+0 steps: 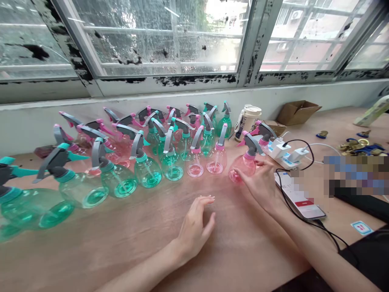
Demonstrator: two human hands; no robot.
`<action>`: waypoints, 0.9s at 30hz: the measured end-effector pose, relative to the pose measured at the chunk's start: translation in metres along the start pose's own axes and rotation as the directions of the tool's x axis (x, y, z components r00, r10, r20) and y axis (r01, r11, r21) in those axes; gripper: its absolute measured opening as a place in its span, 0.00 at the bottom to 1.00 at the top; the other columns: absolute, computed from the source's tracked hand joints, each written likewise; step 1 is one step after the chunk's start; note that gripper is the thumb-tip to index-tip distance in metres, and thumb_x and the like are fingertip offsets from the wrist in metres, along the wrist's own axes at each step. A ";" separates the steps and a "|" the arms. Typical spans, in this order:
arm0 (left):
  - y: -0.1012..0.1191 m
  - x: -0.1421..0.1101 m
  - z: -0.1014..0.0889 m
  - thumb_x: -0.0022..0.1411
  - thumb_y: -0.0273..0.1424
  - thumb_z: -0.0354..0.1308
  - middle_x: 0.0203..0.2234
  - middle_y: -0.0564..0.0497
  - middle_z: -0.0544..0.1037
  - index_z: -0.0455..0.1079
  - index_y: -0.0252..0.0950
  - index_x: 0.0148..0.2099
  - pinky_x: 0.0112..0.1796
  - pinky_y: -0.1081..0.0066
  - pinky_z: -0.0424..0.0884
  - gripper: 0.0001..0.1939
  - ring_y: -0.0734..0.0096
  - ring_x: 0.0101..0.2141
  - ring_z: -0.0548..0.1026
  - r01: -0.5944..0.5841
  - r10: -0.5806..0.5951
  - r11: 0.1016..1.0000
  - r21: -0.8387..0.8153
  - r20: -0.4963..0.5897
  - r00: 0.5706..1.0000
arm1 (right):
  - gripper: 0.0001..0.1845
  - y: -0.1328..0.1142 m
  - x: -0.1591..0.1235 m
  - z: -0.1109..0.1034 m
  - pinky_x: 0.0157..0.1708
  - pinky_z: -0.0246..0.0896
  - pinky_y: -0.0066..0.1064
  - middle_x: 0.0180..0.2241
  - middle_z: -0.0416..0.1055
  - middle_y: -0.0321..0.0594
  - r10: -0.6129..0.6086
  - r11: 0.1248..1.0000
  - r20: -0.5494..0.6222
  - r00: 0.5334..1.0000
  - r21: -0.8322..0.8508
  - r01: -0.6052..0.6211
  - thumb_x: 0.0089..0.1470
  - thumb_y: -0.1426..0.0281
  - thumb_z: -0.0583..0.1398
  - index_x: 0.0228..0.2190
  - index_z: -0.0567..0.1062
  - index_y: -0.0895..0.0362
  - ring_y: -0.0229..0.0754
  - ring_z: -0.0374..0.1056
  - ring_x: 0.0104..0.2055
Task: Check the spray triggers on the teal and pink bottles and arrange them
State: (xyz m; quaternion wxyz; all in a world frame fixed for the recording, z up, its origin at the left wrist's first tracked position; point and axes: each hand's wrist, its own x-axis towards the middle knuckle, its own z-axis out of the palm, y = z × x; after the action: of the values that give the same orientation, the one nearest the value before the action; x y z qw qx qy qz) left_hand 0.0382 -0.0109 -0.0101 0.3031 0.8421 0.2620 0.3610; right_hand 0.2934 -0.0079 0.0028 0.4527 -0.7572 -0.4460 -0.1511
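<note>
My right hand (261,182) is wrapped round the lower body of a pink spray bottle (242,165), which has a grey and pink trigger head and leans slightly. My left hand (197,225) hovers over or rests on the table, fingers stretched and thumb apart, with nothing in it. Just left of the held bottle stand two more pink spray bottles (216,160). A front row of green spray bottles (148,172) runs on to the left edge. Behind the held bottle, another pink trigger head (265,132) is partly hidden.
Several more pink and green bottles stand behind, against the wall (30,125). A lidded cup (248,121), a cardboard box (298,112), white chargers (281,150) with cables and a phone (299,196) lie to the right. Brass-coloured metal pieces (358,145) sit farther right on the table (127,243).
</note>
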 end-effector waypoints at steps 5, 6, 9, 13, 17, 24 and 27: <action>0.008 0.004 -0.008 0.67 0.31 0.52 0.52 0.44 0.71 0.60 0.40 0.56 0.55 0.52 0.66 0.16 0.58 0.54 0.70 0.130 -0.126 0.986 -0.104 0.049 0.991 | 0.47 -0.018 -0.058 -0.030 0.44 0.66 0.53 0.47 0.64 0.56 -0.015 0.996 0.005 1.000 0.087 0.015 0.38 0.41 0.66 0.48 0.56 0.57 0.59 0.67 0.49; 0.011 0.006 -0.011 0.66 0.33 0.53 0.53 0.44 0.69 0.59 0.40 0.57 0.56 0.51 0.64 0.18 0.57 0.55 0.68 0.152 -0.145 0.981 -0.121 0.063 0.987 | 0.48 -0.025 -0.069 -0.033 0.45 0.66 0.53 0.48 0.64 0.56 -0.040 0.993 0.026 0.999 0.114 0.037 0.38 0.43 0.67 0.49 0.55 0.57 0.59 0.68 0.49; 0.023 0.013 -0.020 0.65 0.38 0.56 0.59 0.42 0.64 0.54 0.41 0.62 0.58 0.49 0.60 0.27 0.53 0.59 0.63 0.172 -0.160 0.972 -0.158 0.085 0.983 | 0.45 -0.050 -0.097 -0.042 0.42 0.68 0.51 0.48 0.64 0.55 -0.097 0.971 0.133 0.986 0.228 0.064 0.43 0.48 0.67 0.52 0.52 0.57 0.57 0.68 0.48; 0.040 0.021 -0.032 0.58 0.37 0.63 0.62 0.42 0.60 0.49 0.43 0.65 0.60 0.48 0.57 0.38 0.51 0.62 0.59 0.092 -0.087 0.982 -0.165 0.037 0.996 | 0.34 -0.081 -0.122 -0.048 0.40 0.71 0.49 0.52 0.62 0.56 -0.174 0.927 0.241 0.955 0.368 0.076 0.54 0.61 0.61 0.56 0.51 0.55 0.55 0.68 0.50; 0.058 0.023 -0.039 0.54 0.33 0.66 0.54 0.44 0.68 0.53 0.42 0.62 0.52 0.54 0.68 0.37 0.54 0.52 0.71 0.085 -0.088 0.978 -0.188 -0.005 0.996 | 0.39 -0.101 -0.144 -0.051 0.44 0.70 0.54 0.56 0.60 0.58 -0.305 0.894 0.260 0.916 0.410 0.181 0.55 0.64 0.60 0.61 0.48 0.56 0.60 0.64 0.57; 0.063 0.024 -0.047 0.63 0.34 0.57 0.49 0.45 0.72 0.61 0.42 0.57 0.32 0.67 0.75 0.20 0.68 0.33 0.76 0.196 -0.226 0.949 -0.245 -0.100 0.969 | 0.44 -0.101 -0.137 -0.065 0.58 0.59 0.57 0.61 0.60 0.53 -0.448 0.834 0.425 0.787 0.517 0.196 0.54 0.61 0.62 0.65 0.47 0.52 0.59 0.57 0.63; 0.059 0.022 -0.048 0.64 0.32 0.55 0.36 0.50 0.76 0.60 0.43 0.57 0.25 0.69 0.73 0.19 0.72 0.23 0.73 0.176 -0.201 0.934 -0.311 -0.048 0.978 | 0.23 -0.077 -0.106 -0.066 0.58 0.62 0.52 0.56 0.68 0.47 -0.322 0.876 0.502 0.802 0.480 0.051 0.60 0.62 0.58 0.56 0.63 0.49 0.53 0.64 0.59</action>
State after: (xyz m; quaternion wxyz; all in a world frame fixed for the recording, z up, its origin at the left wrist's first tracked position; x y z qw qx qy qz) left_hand 0.0277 -0.0207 0.0680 0.4522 0.7412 0.2944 0.3993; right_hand 0.1835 -0.1042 0.0139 0.4417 -0.5944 -0.6569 0.1419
